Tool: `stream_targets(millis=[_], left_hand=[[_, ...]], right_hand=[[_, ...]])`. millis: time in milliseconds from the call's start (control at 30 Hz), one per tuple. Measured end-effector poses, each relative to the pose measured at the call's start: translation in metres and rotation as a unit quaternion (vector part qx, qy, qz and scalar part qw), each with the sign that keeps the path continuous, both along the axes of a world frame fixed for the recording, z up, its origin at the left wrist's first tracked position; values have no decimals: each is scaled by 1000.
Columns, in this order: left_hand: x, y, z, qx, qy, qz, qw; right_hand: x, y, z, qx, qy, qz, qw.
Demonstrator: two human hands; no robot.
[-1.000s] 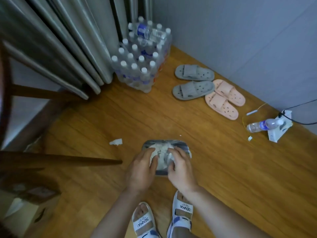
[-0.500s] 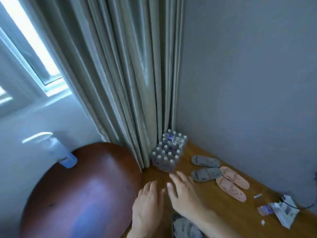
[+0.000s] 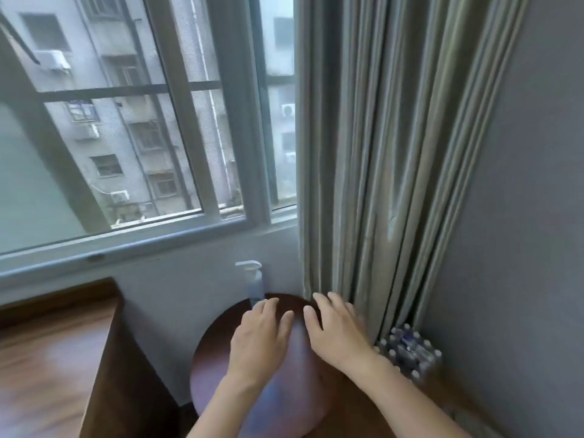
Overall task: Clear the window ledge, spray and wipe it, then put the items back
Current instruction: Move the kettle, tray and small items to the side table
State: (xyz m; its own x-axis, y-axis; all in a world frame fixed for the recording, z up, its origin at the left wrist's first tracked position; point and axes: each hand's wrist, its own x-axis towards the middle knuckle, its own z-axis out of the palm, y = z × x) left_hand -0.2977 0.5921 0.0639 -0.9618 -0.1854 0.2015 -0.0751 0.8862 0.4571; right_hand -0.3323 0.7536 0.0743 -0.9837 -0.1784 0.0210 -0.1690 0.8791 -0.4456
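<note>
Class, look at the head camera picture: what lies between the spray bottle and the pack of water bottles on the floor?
In the head view, the right hand and the curtain's lower folds lie between the spray bottle and the pack of water bottles.

**Bedroom or living room in an apartment**

Tall grey-framed sliding window (image 3: 177,128) facing a concrete residential block, long grey-green pleated curtain (image 3: 379,153), round dark wooden stool (image 3: 221,358), shrink-wrapped pack of plastic water bottles (image 3: 410,352) on wooden floor.

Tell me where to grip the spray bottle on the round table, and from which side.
Grip the spray bottle by its slim neck just under the white trigger head, coming from the near side with the left hand, which is closest. It stands upright at the far edge of the round table, against the wall, so the back is blocked.
</note>
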Motion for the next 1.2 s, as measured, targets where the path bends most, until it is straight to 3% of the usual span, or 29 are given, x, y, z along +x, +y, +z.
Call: stream_targets(millis=[333,533,867,1200], left_hand=[[89,-82,54,-27,3,184,983],[160,-145,61,25,1,270,963],[273,-295,38,68,-7,382,921],[372,-469,19,87,15,439,894]], right_hand=[[28,-102,52,-20,17,185,982],[71,-174,54,-23,23,277,960],[171,-355,38,-41,-30,449,892],[246,-550,11,-67,-53,470,878]])
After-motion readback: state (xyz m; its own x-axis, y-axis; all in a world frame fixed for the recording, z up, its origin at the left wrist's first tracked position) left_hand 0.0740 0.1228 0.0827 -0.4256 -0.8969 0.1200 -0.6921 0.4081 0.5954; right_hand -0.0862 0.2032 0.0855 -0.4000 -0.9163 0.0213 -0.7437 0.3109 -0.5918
